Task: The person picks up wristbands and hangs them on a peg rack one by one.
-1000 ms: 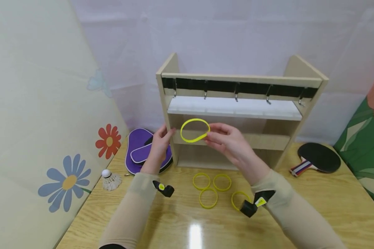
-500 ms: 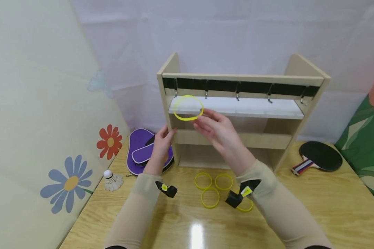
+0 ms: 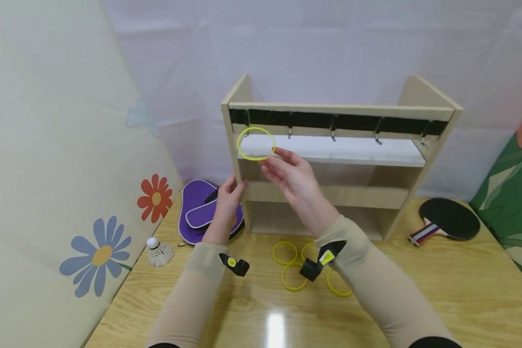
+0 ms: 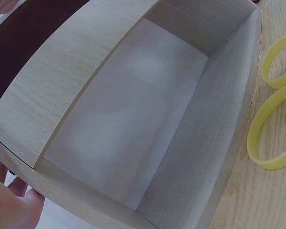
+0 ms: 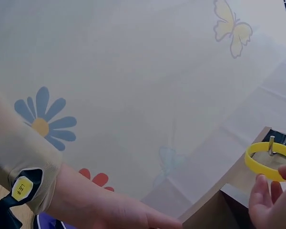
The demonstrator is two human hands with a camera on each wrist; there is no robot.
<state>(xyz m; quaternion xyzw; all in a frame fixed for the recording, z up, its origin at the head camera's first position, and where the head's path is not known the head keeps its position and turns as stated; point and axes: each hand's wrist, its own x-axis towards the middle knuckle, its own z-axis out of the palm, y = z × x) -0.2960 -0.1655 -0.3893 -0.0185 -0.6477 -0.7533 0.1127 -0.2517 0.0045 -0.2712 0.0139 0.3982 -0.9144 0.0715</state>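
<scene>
My right hand (image 3: 293,179) pinches a thin yellow wristband (image 3: 255,160) at its right side. The band is raised before the left end of a small wooden shelf (image 3: 326,195). In the right wrist view, the leftmost metal hook (image 5: 271,147) appears inside the loop of the wristband (image 5: 260,168). My left hand (image 3: 227,200) grips the shelf's left side panel, with the thumb at the front edge. The left wrist view shows the fingers (image 4: 19,202) of that hand along the panel's outer side.
Several more hooks line the black strip (image 3: 311,119) to the right. Several yellow wristbands (image 3: 294,290) lie on the wooden table (image 3: 226,314). A purple paddle case (image 3: 191,193) and a shuttlecock (image 3: 159,253) are at left, a table tennis paddle (image 3: 450,218) at right.
My right hand has carried the wristband up and to the left, from in front of the lower shelf to the leftmost hook. My left hand keeps its grip on the side panel.
</scene>
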